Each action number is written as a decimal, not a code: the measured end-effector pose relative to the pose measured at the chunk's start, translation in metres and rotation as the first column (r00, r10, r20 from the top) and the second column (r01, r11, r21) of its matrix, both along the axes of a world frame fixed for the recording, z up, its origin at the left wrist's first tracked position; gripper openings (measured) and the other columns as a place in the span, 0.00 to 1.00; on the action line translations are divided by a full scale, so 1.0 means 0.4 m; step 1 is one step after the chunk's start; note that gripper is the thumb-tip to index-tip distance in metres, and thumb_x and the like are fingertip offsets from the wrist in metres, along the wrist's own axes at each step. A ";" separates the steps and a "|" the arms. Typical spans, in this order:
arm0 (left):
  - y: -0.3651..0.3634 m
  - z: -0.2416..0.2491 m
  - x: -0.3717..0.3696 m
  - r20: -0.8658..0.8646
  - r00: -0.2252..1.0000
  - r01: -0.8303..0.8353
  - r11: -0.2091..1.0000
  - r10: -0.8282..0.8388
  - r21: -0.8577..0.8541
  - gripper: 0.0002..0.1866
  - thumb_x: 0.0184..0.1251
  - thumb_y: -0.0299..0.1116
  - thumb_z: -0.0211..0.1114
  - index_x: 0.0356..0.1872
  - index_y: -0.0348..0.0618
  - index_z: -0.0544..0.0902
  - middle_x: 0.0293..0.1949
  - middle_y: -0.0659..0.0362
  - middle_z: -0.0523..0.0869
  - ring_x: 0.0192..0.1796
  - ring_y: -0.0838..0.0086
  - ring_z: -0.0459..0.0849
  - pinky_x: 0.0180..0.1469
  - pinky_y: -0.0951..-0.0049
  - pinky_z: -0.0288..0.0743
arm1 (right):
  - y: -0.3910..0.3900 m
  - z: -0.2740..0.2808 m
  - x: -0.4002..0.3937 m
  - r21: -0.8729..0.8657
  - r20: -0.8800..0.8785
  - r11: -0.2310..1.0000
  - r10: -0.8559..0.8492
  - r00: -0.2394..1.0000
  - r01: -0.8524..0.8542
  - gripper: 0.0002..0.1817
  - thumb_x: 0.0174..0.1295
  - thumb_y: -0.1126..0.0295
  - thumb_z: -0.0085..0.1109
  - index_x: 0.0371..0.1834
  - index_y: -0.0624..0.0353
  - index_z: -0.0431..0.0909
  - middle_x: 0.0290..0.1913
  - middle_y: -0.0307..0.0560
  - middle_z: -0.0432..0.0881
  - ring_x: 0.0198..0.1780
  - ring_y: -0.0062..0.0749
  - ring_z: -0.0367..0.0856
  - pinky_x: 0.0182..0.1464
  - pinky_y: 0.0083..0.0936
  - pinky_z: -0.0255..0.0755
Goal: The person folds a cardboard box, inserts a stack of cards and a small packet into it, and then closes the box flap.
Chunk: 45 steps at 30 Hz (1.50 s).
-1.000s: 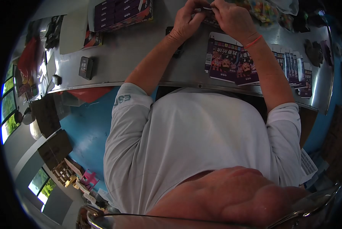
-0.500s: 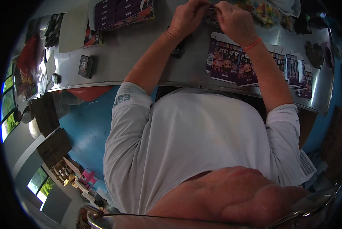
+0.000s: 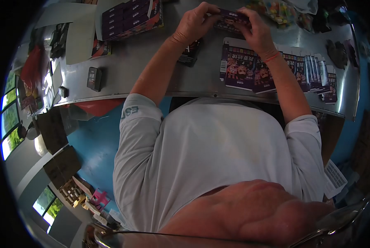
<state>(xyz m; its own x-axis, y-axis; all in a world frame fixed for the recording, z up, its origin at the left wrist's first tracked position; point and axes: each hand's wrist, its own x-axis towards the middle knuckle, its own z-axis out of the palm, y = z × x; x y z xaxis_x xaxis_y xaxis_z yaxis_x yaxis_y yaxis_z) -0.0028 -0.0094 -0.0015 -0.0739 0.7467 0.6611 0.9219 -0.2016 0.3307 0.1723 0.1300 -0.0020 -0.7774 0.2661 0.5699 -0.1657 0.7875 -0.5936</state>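
The view is dim, with muted greys. Daylight shows brightest in the windows (image 3: 12, 113) beyond one end of the metal table (image 3: 143, 70). Pale glare streaks both ends of the table, and the space under its front edge falls into deep shadow. Wide-angle distortion bows that edge, blackness rings the view, and small print on the table looks soft.

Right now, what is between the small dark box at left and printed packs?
Between the small dark box and the printed packs, the head view shows a black object on the metal table, beside the left forearm that reaches across.
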 end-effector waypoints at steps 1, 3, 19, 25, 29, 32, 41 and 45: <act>0.002 0.010 -0.001 -0.033 0.999 0.009 1.000 -0.009 0.003 0.16 0.62 0.35 0.66 0.50 0.46 0.78 0.48 0.56 0.83 0.46 0.59 0.85 0.46 0.63 0.81 | 0.009 -0.018 0.009 -0.040 0.026 0.999 -0.034 0.999 0.035 0.18 0.62 0.73 0.64 0.55 0.56 0.74 0.46 0.47 0.83 0.45 0.38 0.85 0.42 0.29 0.79; 0.009 0.022 0.002 -0.081 0.997 0.017 1.000 -0.017 -0.002 0.16 0.62 0.35 0.66 0.51 0.47 0.78 0.48 0.56 0.83 0.46 0.59 0.85 0.46 0.63 0.81 | 0.025 -0.046 0.017 -0.066 0.034 0.995 -0.070 0.997 0.072 0.16 0.63 0.71 0.63 0.53 0.55 0.75 0.44 0.46 0.83 0.42 0.40 0.84 0.40 0.31 0.78; -0.131 0.239 -0.119 0.058 0.990 -0.122 0.990 0.126 -0.064 0.16 0.61 0.36 0.69 0.49 0.43 0.80 0.43 0.54 0.84 0.43 0.56 0.84 0.45 0.63 0.79 | 0.006 -0.017 -0.023 -0.272 0.070 0.959 0.109 0.992 -0.086 0.12 0.68 0.71 0.60 0.53 0.58 0.76 0.42 0.41 0.85 0.36 0.20 0.81 0.38 0.18 0.75; -0.266 0.273 -0.411 -0.064 0.902 -0.431 0.897 0.427 -0.093 0.16 0.62 0.36 0.69 0.48 0.44 0.80 0.43 0.54 0.84 0.43 0.56 0.84 0.45 0.62 0.79 | -0.053 -0.016 -0.093 -0.300 0.152 0.942 0.205 0.967 -0.152 0.08 0.69 0.72 0.58 0.48 0.59 0.78 0.36 0.40 0.84 0.34 0.19 0.80 0.36 0.18 0.74; -0.267 0.166 -0.494 -0.125 0.877 -0.477 0.816 0.463 -0.326 0.16 0.62 0.36 0.69 0.49 0.44 0.80 0.43 0.54 0.84 0.44 0.56 0.84 0.46 0.62 0.79 | -0.057 -0.034 -0.112 -0.275 0.206 0.947 0.225 0.952 -0.164 0.07 0.68 0.73 0.59 0.46 0.59 0.79 0.33 0.43 0.83 0.30 0.21 0.79 0.33 0.20 0.73; -0.245 0.116 -0.504 -0.142 0.887 -0.458 0.792 0.440 -0.405 0.16 0.61 0.36 0.69 0.49 0.44 0.80 0.43 0.54 0.84 0.44 0.56 0.84 0.46 0.62 0.79 | -0.053 -0.045 -0.115 -0.260 0.216 0.952 0.219 0.951 -0.160 0.07 0.67 0.74 0.59 0.46 0.58 0.79 0.32 0.44 0.82 0.28 0.22 0.78 0.32 0.21 0.72; -0.244 0.104 -0.500 -0.154 0.890 -0.449 0.766 0.429 -0.461 0.17 0.61 0.37 0.69 0.50 0.45 0.80 0.44 0.54 0.84 0.45 0.57 0.84 0.47 0.63 0.79 | -0.063 -0.058 -0.105 -0.248 0.278 0.957 0.217 0.936 -0.148 0.06 0.66 0.74 0.60 0.44 0.59 0.80 0.28 0.45 0.81 0.24 0.26 0.76 0.30 0.22 0.71; -0.247 0.143 -0.515 -0.152 0.876 -0.480 0.794 0.458 -0.373 0.17 0.61 0.37 0.69 0.50 0.45 0.80 0.44 0.54 0.84 0.46 0.57 0.83 0.48 0.63 0.79 | -0.065 -0.047 -0.093 -0.237 0.273 0.959 0.220 0.936 -0.156 0.06 0.65 0.75 0.60 0.44 0.59 0.80 0.29 0.46 0.81 0.25 0.27 0.78 0.31 0.22 0.72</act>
<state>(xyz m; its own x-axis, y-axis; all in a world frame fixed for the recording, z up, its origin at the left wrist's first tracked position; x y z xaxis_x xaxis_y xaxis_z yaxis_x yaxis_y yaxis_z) -0.2087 -0.1083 0.0555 -0.4565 0.8232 0.3376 0.8875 0.3945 0.2380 0.1351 0.1038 -0.0210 -0.9486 0.1860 0.2559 -0.0917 0.6124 -0.7852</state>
